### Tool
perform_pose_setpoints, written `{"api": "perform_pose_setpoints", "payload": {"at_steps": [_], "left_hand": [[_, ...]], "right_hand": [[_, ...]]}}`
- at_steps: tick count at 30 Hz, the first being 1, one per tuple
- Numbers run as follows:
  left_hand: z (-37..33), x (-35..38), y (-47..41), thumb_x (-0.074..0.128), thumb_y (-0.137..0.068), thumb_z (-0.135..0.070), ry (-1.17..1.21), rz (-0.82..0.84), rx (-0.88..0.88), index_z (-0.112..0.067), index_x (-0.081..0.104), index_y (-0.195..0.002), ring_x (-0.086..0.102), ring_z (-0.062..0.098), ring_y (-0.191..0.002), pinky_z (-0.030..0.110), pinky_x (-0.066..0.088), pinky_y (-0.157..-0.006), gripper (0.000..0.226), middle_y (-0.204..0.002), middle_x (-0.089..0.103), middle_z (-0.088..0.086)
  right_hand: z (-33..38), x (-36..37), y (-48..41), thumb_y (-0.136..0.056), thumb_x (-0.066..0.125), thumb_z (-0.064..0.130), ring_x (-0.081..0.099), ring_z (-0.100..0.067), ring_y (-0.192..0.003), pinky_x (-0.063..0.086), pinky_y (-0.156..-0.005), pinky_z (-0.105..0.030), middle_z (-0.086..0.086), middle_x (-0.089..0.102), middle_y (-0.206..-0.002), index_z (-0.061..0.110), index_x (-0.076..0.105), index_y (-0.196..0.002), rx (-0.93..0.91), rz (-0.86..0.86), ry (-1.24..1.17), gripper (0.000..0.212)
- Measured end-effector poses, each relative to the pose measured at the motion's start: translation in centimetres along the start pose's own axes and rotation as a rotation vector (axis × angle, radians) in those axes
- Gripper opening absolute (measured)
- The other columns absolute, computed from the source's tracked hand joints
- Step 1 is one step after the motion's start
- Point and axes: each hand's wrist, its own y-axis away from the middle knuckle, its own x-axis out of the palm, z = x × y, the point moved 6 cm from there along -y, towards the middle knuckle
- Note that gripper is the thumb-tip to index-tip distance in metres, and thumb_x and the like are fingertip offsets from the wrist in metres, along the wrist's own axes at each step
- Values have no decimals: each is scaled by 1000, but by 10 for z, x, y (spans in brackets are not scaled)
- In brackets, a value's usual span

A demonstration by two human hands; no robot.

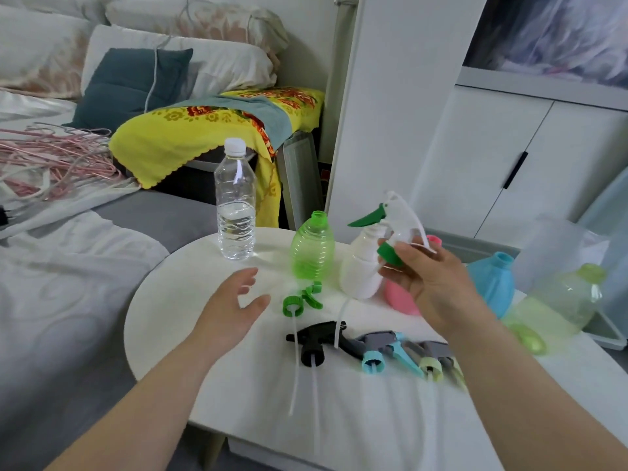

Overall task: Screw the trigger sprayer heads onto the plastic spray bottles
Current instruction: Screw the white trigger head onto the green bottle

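Holding: the right hand pinches the green collar of a white sprayer head with a green trigger, tilted just beside the neck of the white bottle.
Free hand: the left hand hovers over the table, fingers loosely spread, gripping nothing.
White bottle: upright on the table, beside the open-necked green bottle.
Loose heads: a green sprayer head lies in front of the green bottle; a black sprayer head, a blue sprayer head and a yellow sprayer head lie in a row nearer the person.
Other bottles: a pink bottle partly hidden behind the right hand; a blue bottle to its right; a pale yellow bottle on its side.
Water bottle: capped, upright at the far edge.
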Motion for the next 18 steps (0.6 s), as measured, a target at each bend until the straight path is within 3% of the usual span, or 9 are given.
{"api": "perform_pose_setpoints", "payload": {"at_steps": [4, 8, 11, 14, 18], "left_hand": [[-15, 36, -52, 69, -75, -21, 59, -10, 7, -18, 31, -134, 39, 18, -124, 30, 32, -98, 71, -140, 36, 4], [-21, 62, -95, 77, -66, -26, 77, -14, 20, -19, 19, -139, 30, 22, -132, 41, 28, -111, 93, -147, 27, 7], [-18, 80, -116, 81, -60, -26, 89, 12, 16, -23, 11, -141, 35, 20, -128, 38, 29, -109, 106, -143, 33, 4], [-17, 93, -125, 83, -58, -21, 130, 26, 22, -25, 3, -141, 40, 11, -112, 26, 28, -98, 115, -122, 40, -6], [-16, 100, -128, 83, -57, -19, 120, -38, 1, -24, 11, -139, 46, 22, -114, 29, 34, -95, 109, -126, 46, 3]], "right_hand": [[-3, -24, -9, -80, 55, 3, 69, -11, -66, 58, -60, -25, -9, 69, -85, 0, 51, -107, 17, -41, -44, 27], [-6, -39, -20, -67, 61, 11, 69, -12, -68, 56, -57, -22, -4, 73, -76, 6, 62, -90, -13, -26, 0, 24], [-7, -46, -28, -60, 59, 16, 69, -12, -68, 56, -57, -23, -2, 74, -71, 13, 64, -78, -38, -4, -11, 18], [-7, -52, -31, -61, 58, 17, 70, -13, -72, 57, -60, -24, -2, 75, -74, 12, 64, -85, -38, -1, 7, 26], [0, -56, -32, -61, 58, 19, 70, -15, -74, 58, -61, -25, -2, 76, -77, 15, 66, -82, -59, -17, 48, 23]]}}
